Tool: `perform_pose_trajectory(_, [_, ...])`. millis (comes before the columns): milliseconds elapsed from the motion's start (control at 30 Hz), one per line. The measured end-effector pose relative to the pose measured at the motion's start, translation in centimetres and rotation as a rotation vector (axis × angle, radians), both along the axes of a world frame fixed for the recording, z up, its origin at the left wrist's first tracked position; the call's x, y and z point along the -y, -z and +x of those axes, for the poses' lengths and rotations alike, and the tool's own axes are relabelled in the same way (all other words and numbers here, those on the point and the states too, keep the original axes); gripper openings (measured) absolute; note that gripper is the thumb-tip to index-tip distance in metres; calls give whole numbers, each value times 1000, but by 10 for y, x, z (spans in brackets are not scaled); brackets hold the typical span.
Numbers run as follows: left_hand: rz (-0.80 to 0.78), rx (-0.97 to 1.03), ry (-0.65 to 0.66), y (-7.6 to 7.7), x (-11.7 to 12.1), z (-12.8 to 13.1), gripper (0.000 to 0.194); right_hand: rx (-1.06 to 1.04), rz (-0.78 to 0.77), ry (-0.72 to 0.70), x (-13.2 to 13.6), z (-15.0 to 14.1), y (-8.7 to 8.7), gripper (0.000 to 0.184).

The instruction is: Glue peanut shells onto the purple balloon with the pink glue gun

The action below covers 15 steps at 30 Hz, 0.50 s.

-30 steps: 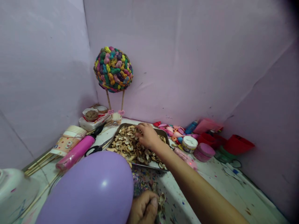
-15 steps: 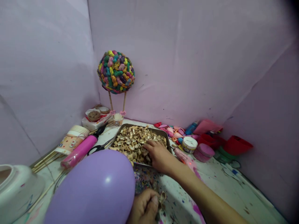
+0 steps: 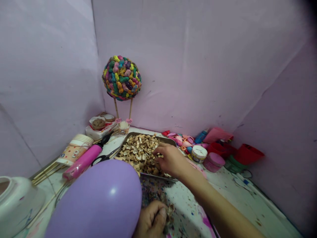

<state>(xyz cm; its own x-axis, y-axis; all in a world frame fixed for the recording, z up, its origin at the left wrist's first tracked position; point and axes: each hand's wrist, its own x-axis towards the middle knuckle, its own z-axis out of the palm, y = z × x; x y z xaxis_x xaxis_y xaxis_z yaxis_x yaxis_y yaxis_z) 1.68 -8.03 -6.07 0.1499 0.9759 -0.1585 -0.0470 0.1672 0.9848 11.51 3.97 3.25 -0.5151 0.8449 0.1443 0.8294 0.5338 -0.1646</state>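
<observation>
- Apparently picking among peanut shells (image 3: pixel 138 147), twelve o'clock, with right grip (image 3: pixel 170 159); cannot tell if grasping.
- Clasping loose shell (image 3: pixel 170 209) in left grip (image 3: pixel 152 218), six o'clock.
- Likely requiring fingertip pinch next.

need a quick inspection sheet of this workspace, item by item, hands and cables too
Surface: white table, specked with paint.
Work things: purple balloon in front; metal tray heaped with peanut shells.
Clutter: left, paper cups, pink pump and scissors; right, deflated balloons, white-lidded tub and pink jar.
Hands: right hand over the tray's near right part, at the shells; left hand beside the balloon, a shell piece just right of it; grip of either unclear.
Cables: thin dark curve left of the balloon, cannot tell if a cable.
Surroundings: lilac walls; multicoloured ball on two sticks.
</observation>
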Motion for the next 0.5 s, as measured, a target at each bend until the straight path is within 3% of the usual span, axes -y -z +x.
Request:
perform_pose_trajectory(167, [-50, -25, 35, 0, -1, -1, 35, 61, -12, -121, -19, -27, 15, 26])
perform_pose_trajectory(333, [-40, -42, 39, 1, -1, -1, 37, 112, -45, -242, -36, -35, 23, 33])
perform_pose_trajectory(500, [-35, 20, 27, 4, -1, 0, 38, 71, -56, -203, -36, -32, 23, 21])
